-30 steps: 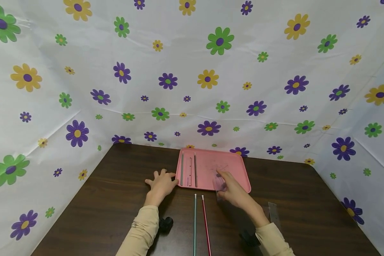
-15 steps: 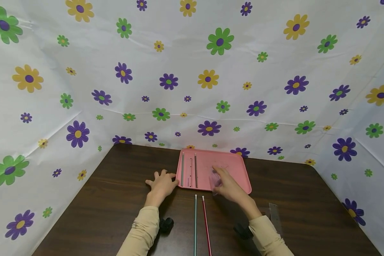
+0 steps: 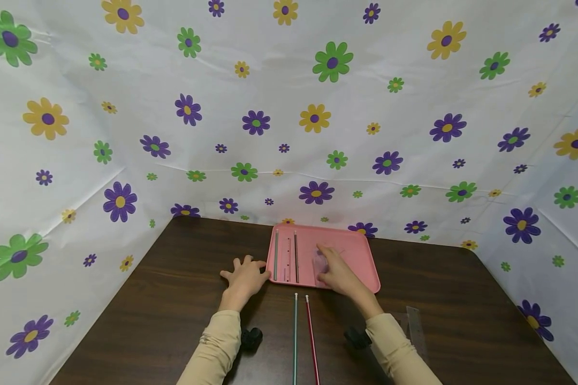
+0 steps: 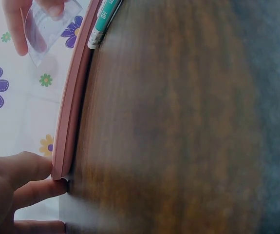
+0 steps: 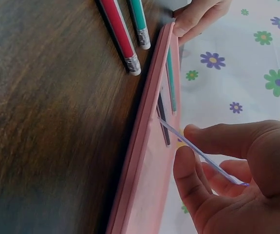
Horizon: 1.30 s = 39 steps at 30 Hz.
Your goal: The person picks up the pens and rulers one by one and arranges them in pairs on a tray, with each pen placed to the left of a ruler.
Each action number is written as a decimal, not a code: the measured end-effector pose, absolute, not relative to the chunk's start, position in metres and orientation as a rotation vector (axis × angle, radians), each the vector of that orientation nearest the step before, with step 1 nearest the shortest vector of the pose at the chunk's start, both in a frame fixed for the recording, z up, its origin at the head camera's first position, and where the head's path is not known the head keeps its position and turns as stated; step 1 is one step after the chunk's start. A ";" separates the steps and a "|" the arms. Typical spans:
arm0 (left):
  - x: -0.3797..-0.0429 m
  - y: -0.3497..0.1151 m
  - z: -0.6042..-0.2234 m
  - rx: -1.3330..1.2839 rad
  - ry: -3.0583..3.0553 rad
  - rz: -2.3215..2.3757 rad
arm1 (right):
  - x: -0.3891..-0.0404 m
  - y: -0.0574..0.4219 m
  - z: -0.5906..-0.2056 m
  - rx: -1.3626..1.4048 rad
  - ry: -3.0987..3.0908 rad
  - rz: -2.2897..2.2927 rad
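Observation:
My right hand (image 3: 339, 274) pinches a thin, flat, clear plastic piece (image 5: 203, 155) between thumb and fingers, over the pink tray (image 3: 358, 248). Seen from the left wrist, this plastic piece (image 4: 46, 34) has straight edges and a corner; fingers hide part of it. At the tray's front left corner, my left hand (image 3: 244, 278) touches the rim with its fingers spread. Lengthwise in the tray's left part lie a green pencil (image 3: 276, 255), a clear ruler (image 3: 287, 259) and a dark pencil (image 3: 296, 256).
A green pencil (image 3: 296, 337) and a red pencil (image 3: 312, 337) lie on the dark wooden table (image 3: 173, 321) before the tray. Another clear ruler (image 3: 416, 329) lies to the right, beside the right forearm. Flowered cloth (image 3: 270, 96) rises behind the table.
My right hand has carried the clear plastic piece leftward and slightly farther in over the tray, towards the dark pencil. The left hand stays at the tray's corner.

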State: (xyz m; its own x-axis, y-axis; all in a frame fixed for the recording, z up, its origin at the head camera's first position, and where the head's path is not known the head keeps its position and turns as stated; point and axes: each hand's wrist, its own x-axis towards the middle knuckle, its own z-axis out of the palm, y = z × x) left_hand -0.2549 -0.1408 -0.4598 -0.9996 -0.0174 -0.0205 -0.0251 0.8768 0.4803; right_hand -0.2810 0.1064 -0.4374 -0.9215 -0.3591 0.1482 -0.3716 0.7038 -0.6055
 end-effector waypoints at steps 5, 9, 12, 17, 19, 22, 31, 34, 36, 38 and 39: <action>-0.255 -0.141 -0.460 -0.037 3.033 0.778 | -0.285 0.105 -0.440 0.617 -2.890 1.029; -0.255 -0.141 -0.461 -0.041 3.035 0.781 | -0.288 0.101 -0.442 0.603 -2.903 1.042; -0.255 -0.141 -0.462 -0.041 3.032 0.785 | -0.292 0.098 -0.445 0.575 -2.919 1.045; -0.255 -0.139 -0.462 -0.047 3.030 0.777 | -0.295 0.094 -0.450 0.573 -2.925 1.087; -0.256 -0.138 -0.462 -0.047 3.029 0.768 | -0.296 0.093 -0.451 0.573 -2.929 1.101; -0.257 -0.137 -0.462 -0.043 3.028 0.749 | -0.297 0.092 -0.451 0.557 -2.941 1.109; -0.255 -0.139 -0.461 -0.046 3.030 0.768 | -0.302 0.087 -0.452 0.521 -3.000 1.106; -0.254 -0.139 -0.461 -0.045 3.031 0.766 | -0.303 0.086 -0.453 0.503 -3.022 1.096; -0.254 -0.139 -0.461 -0.043 3.037 0.755 | -0.303 0.086 -0.455 0.496 -3.028 1.094; -0.255 -0.139 -0.462 -0.043 3.043 0.744 | -0.304 0.086 -0.456 0.492 -3.029 1.103; -0.255 -0.139 -0.462 -0.044 3.044 0.737 | -0.304 0.086 -0.457 0.497 -3.027 1.097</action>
